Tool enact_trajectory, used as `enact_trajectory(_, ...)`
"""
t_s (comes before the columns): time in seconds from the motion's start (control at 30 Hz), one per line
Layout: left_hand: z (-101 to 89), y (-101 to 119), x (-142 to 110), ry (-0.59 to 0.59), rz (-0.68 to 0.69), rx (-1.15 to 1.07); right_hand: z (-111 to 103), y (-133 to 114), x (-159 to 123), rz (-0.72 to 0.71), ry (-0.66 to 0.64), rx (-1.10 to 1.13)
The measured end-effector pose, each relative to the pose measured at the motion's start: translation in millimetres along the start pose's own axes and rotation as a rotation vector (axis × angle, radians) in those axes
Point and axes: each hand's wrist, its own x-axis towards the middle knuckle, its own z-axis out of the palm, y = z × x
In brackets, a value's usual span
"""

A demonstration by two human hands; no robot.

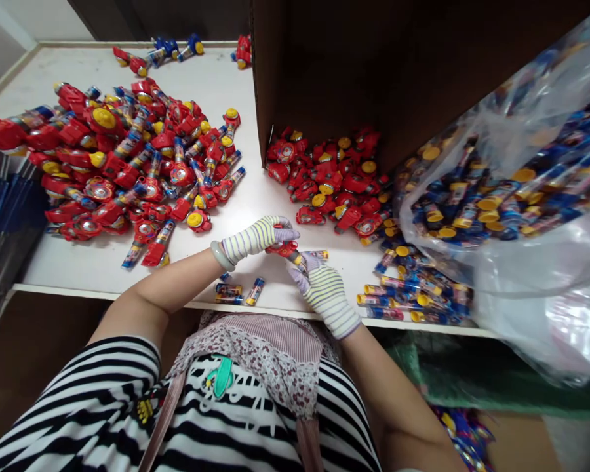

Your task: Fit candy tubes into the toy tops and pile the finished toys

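My left hand [260,237], in a striped glove, is closed on the red body of a small plastic toy [285,248]. The fingers of my right hand [328,295], gloved alike, are closed round the toy's other end, where a narrow tube part shows; the fingertips partly hide it. Just beyond my right fingers is a yellow-capped tube [319,254], and I cannot tell whether they touch it. Several short blue tubes with yellow ends [229,293] lie at the table's front edge, below my left hand.
A big heap of red toys with tubes [122,164] covers the table's left side. More red toys [334,177] lie at the opening of a dark cardboard box [324,72]. On the right, a clear plastic bag [516,275] of tubes spills a pile [413,295] onto the white table [177,288].
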Motion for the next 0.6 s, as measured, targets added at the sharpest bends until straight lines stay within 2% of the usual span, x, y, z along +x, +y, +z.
enact_trajectory(0.07, 0.6, -1.3, 0.7, -0.016, -0.009, -0.066, 0.5, -2.0, -1.9, 0.033, -0.086, 0.106)
enact_trajectory(0.17, 0.6, -5.2, -3.9, -0.069, 0.111, -0.124, 4.9, -4.0, -10.4, 0.236, -0.393, 0.518)
enact_trajectory(0.23, -0.9, -8.8, -10.5, -0.119, 0.191, -0.142, 6.6, -4.2, -14.6, 0.322, -0.512, 0.644)
enact_trajectory(0.3, -7.7, -11.9, -16.6, -0.163, 0.239, -0.143, 3.0, -0.1, -12.9, 0.256, -0.496, 0.541)
enact_trajectory(0.33, -15.6, -12.9, -18.3, -0.153, 0.260, -0.119, -1.3, 4.8, -8.9, 0.171, -0.437, 0.428)
enact_trajectory(0.37, -28.1, -13.6, -19.0, -0.094, 0.281, -0.074, -6.9, 11.7, -2.7, 0.060, -0.372, 0.302)
enact_trajectory(0.4, -46.1, -13.9, -19.0, 0.035, 0.301, -0.010, -13.3, 20.5, 5.3, -0.046, -0.280, 0.182)
enact_trajectory(0.43, -69.9, -13.8, -19.1, 0.241, 0.317, 0.071, -20.1, 30.5, 14.2, -0.128, -0.176, 0.058)
enact_trajectory(0.47, -99.1, -13.6, -20.2, 0.500, 0.321, 0.165, -26.6, 41.1, 22.9, -0.194, -0.087, -0.075)
enact_trajectory(0.53, -168.4, -13.2, -27.7, 1.036, 0.273, 0.360, -37.5, 60.9, 35.9, -0.288, -0.021, -0.321)
enact_trajectory(0.57, -204.4, -13.4, -34.1, 1.211, 0.218, 0.463, -41.4, 68.8, 39.2, -0.320, -0.015, -0.427)
enact_trajectory(0.6, -238.1, -13.8, -41.4, 1.303, 0.148, 0.563, -44.2, 74.8, 40.2, -0.340, -0.016, -0.514)
